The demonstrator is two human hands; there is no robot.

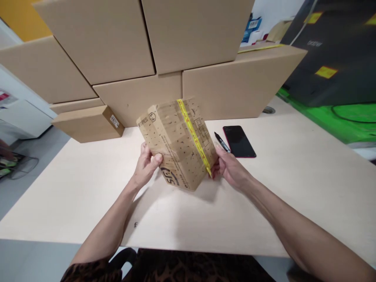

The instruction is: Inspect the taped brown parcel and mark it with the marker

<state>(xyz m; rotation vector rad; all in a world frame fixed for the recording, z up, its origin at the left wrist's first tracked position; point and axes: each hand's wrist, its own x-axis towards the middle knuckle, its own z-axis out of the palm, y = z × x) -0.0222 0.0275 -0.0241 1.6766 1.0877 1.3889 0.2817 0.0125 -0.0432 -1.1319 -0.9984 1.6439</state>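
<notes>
A small brown cardboard parcel [176,143] with printed black lettering and a yellow tape strip across it is held tilted above the pale table [264,207]. My left hand [147,166] grips its left side, thumb on the front face. My right hand [229,166] holds its right lower edge, fingers curled behind it. A black marker [222,142] lies on the table just beyond my right hand, beside a black phone [238,141] lying flat.
Several large plain cardboard boxes [164,47] are stacked along the table's far edge, with a small flat box [88,123] at the left. A dark box with yellow labels [335,51] and a green surface [337,117] lie at the right.
</notes>
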